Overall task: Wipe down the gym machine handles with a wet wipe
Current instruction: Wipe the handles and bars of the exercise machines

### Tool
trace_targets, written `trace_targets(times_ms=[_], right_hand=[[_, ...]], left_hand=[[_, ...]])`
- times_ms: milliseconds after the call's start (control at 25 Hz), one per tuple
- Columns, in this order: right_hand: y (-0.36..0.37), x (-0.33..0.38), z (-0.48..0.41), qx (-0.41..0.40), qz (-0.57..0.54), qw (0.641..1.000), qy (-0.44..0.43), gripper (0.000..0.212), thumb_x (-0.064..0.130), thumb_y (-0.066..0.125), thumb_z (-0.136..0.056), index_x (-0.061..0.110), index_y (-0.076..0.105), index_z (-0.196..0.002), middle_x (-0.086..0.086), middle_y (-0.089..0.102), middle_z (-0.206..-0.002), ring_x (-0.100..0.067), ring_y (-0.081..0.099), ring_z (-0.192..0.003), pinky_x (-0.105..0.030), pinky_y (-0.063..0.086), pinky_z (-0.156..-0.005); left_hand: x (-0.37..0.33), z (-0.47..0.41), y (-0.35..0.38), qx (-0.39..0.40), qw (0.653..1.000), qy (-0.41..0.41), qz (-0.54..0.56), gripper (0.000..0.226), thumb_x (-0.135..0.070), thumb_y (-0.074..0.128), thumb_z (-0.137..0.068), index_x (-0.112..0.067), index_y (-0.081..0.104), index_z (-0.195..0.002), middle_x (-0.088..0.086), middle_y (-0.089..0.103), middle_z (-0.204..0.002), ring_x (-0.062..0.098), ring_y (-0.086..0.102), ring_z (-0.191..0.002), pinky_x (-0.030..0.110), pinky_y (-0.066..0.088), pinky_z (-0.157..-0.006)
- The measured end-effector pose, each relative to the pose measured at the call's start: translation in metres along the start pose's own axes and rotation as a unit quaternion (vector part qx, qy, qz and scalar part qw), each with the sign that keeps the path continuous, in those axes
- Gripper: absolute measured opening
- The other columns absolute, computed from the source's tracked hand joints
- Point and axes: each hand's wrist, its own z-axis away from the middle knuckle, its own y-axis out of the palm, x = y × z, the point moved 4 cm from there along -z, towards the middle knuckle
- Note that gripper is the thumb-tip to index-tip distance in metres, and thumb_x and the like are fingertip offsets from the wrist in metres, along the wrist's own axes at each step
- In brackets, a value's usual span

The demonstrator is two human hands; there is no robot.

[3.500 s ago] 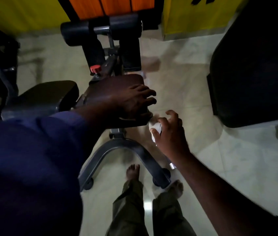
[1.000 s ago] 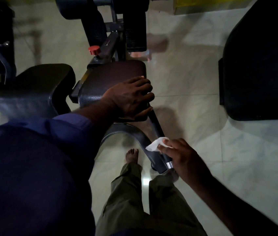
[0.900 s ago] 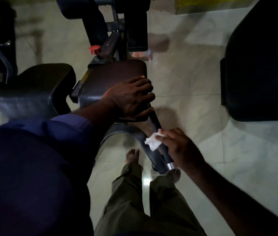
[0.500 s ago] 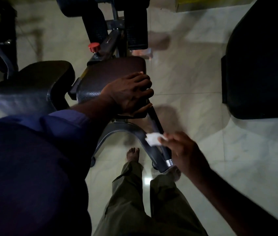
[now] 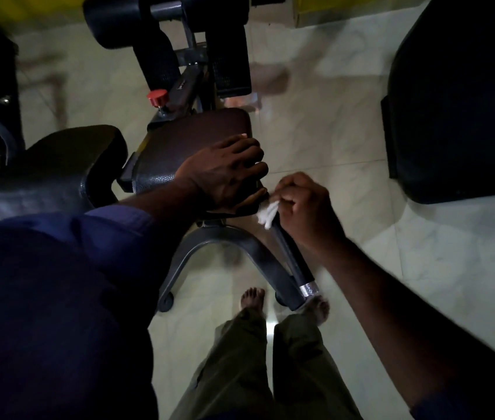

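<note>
A black machine handle (image 5: pixel 293 262) with a silver end cap slants down from under the brown seat pad (image 5: pixel 179 147) toward my feet. My right hand (image 5: pixel 306 213) is closed around the handle's upper part, holding a crumpled white wet wipe (image 5: pixel 267 214) against it. My left hand (image 5: pixel 228 174) rests palm down on the seat pad's near right corner, fingers curled over its edge. The handle's top end is hidden under both hands.
A grey curved base leg (image 5: pixel 225 247) arches below the seat. A red adjustment knob (image 5: pixel 157 97) and black roller pads (image 5: pixel 137 22) sit farther ahead. Another padded seat (image 5: pixel 55 165) stands left, a large black pad (image 5: pixel 464 95) right. My bare feet are on pale marble floor (image 5: pixel 331 116).
My right hand has slid the wipe up the handle from near the silver end cap to its top by the seat. My left hand stayed on the seat pad.
</note>
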Motion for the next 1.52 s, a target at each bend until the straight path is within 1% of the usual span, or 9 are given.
trace_targets(times_ms=[160,360,720,1000,1160,1280,1360,1440,1520], right_hand=[[-0.006,-0.001,0.035,0.001,0.0,0.997,0.083,0.007,0.016,0.071,-0.079,0.011,0.076,-0.081,-0.002,0.072,-0.093,-0.016,0.07,-0.084,-0.028,0.058,-0.079],[0.016,0.011,0.025,-0.023,0.035,0.987,0.155,0.019,0.027,0.086,-0.079,0.013,0.079,-0.09,-0.001,0.077,-0.088,-0.016,0.071,-0.077,-0.026,0.056,-0.071],[-0.032,0.032,0.126,-0.004,0.122,0.992,0.038,0.016,0.001,0.074,-0.087,0.01,0.081,-0.099,-0.005,0.077,-0.105,-0.017,0.074,-0.096,-0.026,0.058,-0.089],[0.036,0.015,0.001,0.023,0.095,0.993,0.068,0.006,0.012,0.075,-0.078,0.011,0.076,-0.084,-0.008,0.071,-0.089,-0.03,0.069,-0.079,-0.039,0.056,-0.069],[-0.006,0.017,0.081,0.035,0.126,0.991,0.029,0.011,0.016,0.067,-0.093,0.011,0.076,-0.092,-0.007,0.07,-0.1,-0.023,0.068,-0.09,-0.035,0.057,-0.081],[-0.048,0.035,0.145,0.04,0.122,0.992,0.013,0.008,0.009,0.073,-0.089,0.016,0.078,-0.091,0.001,0.071,-0.098,-0.016,0.068,-0.094,-0.024,0.055,-0.084],[-0.052,0.035,0.142,0.019,0.107,0.993,0.036,0.015,0.004,0.079,-0.083,0.019,0.078,-0.085,0.004,0.072,-0.089,-0.014,0.069,-0.08,-0.02,0.054,-0.075],[-0.033,0.027,0.105,0.008,0.101,0.991,0.084,0.009,0.011,0.081,-0.084,0.019,0.079,-0.082,0.0,0.07,-0.081,-0.016,0.067,-0.068,-0.027,0.057,-0.065],[-0.002,0.007,0.053,-0.005,0.038,0.987,0.157,0.003,0.018,0.082,-0.082,0.016,0.08,-0.08,-0.002,0.074,-0.078,-0.016,0.07,-0.068,-0.028,0.056,-0.063]], left_hand=[[-0.011,0.003,-0.011,-0.02,0.997,0.04,-0.055,0.052,-0.056,0.04,-0.104,-0.011,0.065,-0.111,0.014,0.062,-0.118,0.035,0.054,-0.126,0.045,0.033,-0.119],[-0.009,0.005,-0.007,-0.052,0.995,0.058,-0.063,0.052,-0.057,0.04,-0.103,-0.012,0.064,-0.11,0.013,0.062,-0.115,0.035,0.055,-0.12,0.045,0.037,-0.114],[-0.011,0.007,-0.011,-0.075,0.992,0.067,-0.072,0.049,-0.056,0.041,-0.101,-0.012,0.061,-0.097,0.014,0.059,-0.101,0.035,0.056,-0.105,0.046,0.044,-0.104],[-0.012,0.007,-0.009,-0.079,0.992,0.062,-0.079,0.051,-0.056,0.036,-0.104,-0.013,0.062,-0.097,0.012,0.059,-0.1,0.034,0.055,-0.103,0.046,0.042,-0.104],[-0.012,0.007,-0.014,-0.068,0.994,0.058,-0.068,0.046,-0.053,0.04,-0.103,-0.012,0.062,-0.098,0.013,0.06,-0.102,0.035,0.056,-0.106,0.047,0.043,-0.105],[-0.015,0.007,-0.014,-0.069,0.993,0.062,-0.07,0.049,-0.052,0.037,-0.105,-0.011,0.063,-0.098,0.013,0.059,-0.1,0.035,0.057,-0.104,0.048,0.044,-0.103],[-0.014,0.006,-0.014,-0.061,0.993,0.052,-0.08,0.05,-0.052,0.036,-0.106,-0.01,0.063,-0.099,0.014,0.06,-0.101,0.036,0.057,-0.106,0.048,0.043,-0.105],[-0.014,0.006,-0.014,-0.059,0.994,0.052,-0.071,0.051,-0.051,0.035,-0.106,-0.01,0.064,-0.101,0.014,0.062,-0.105,0.036,0.057,-0.111,0.048,0.042,-0.107],[-0.015,0.006,-0.015,-0.058,0.994,0.058,-0.076,0.051,-0.05,0.032,-0.108,-0.01,0.064,-0.102,0.014,0.062,-0.109,0.036,0.057,-0.115,0.047,0.041,-0.109]])
